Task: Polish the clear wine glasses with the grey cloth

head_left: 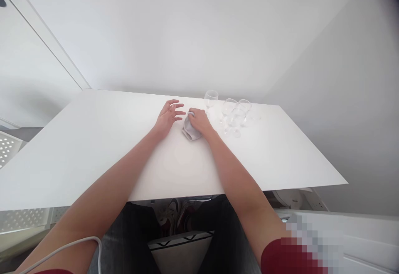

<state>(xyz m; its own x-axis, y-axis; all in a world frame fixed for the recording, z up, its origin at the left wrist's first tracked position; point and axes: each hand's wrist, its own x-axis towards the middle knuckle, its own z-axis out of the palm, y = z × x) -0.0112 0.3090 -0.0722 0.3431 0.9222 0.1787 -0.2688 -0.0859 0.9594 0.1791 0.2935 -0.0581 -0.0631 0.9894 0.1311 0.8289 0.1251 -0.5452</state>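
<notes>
A grey folded cloth (192, 130) is gripped in my right hand (200, 120), its fingers curled over the top edge while the lower part rests on the white table (183, 162). Just left of the cloth, my left hand (168, 118) holds nothing and its fingers are spread, pointing right. Beyond my right hand stands a clear stemmed wine glass (211, 96), its foot partly hidden by that hand. Further right is a close group of three similar glasses, a left one (229, 106), a rear one (245, 106) and a front one (237, 116).
A pale wall (171, 37) runs along the table's far edge. White perforated panels (23, 220) show at the lower left. A white cable (75, 243) crosses my left forearm. Below the front edge are my legs and shoes (170, 220).
</notes>
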